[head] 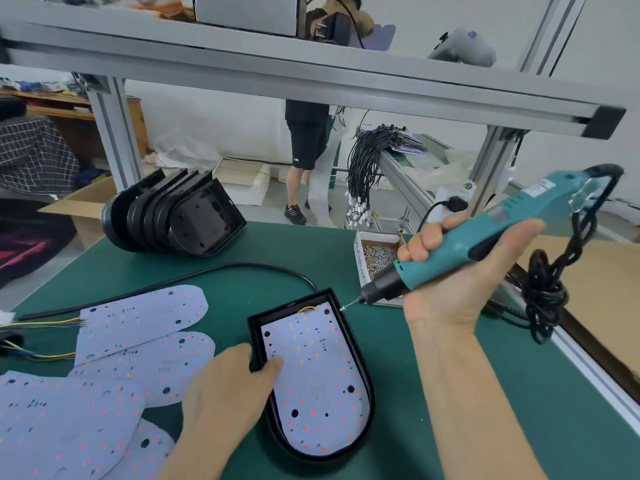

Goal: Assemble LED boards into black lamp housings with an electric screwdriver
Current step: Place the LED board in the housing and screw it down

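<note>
Nearest, left hand (227, 393) resting on the black housing (360, 368), thumb pressing the LED board (315, 386) seated inside it, on the green counter (485, 410). Left of the housing, loose LED boards (138, 327) overlapping in a heap, thin wires trailing from them. Above the housing's right side, right hand (450, 271) gripping the teal screwdriver (485, 240), bit tip hovering just off the housing's far rim. Behind the screwdriver, a small box of screws (379, 251). Beyond the housing to the left, a toppled row of empty housings (180, 216).
</note>
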The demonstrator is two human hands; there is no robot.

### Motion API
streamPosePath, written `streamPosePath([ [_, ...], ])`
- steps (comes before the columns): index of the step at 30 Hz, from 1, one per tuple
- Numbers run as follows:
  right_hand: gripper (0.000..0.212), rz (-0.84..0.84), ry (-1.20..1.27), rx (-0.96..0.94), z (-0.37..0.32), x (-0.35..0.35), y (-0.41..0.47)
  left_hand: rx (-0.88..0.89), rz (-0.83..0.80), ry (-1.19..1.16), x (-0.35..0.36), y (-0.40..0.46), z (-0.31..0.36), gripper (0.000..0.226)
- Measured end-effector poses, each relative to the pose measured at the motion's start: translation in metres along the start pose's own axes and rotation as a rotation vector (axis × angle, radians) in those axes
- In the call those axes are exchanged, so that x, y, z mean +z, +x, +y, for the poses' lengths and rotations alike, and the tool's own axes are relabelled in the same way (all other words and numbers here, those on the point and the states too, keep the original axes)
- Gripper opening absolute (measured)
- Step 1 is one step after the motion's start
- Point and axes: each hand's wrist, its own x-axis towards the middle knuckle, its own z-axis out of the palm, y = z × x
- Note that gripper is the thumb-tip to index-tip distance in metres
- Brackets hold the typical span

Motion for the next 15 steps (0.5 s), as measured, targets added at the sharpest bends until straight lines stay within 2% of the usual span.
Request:
streamPosePath([
  [1,0.064,0.051,-0.009,-0.038,0.002,-0.002,0.002,-0.029,-0.012,-0.116,0.003,0.005,0.002,0.036],
  [4,0.061,0.053,-0.066,-0.046,0.010,-0.001,0.004,-0.096,-0.071,-0.538,0.008,0.015,0.012,0.017],
  [6,0.060,0.047,-0.089,-0.022,0.013,-0.006,0.008,-0.105,-0.104,-0.680,0.013,0.016,0.017,0.027],
  [10,0.070,0.019,-0.126,-0.018,0.019,-0.012,0.012,-0.052,-0.192,-0.773,0.016,0.021,0.021,0.018],
  [15,0.071,-0.005,-0.164,0.016,0.028,-0.017,0.012,-0.022,-0.212,-0.769,0.017,0.023,0.020,0.018],
])
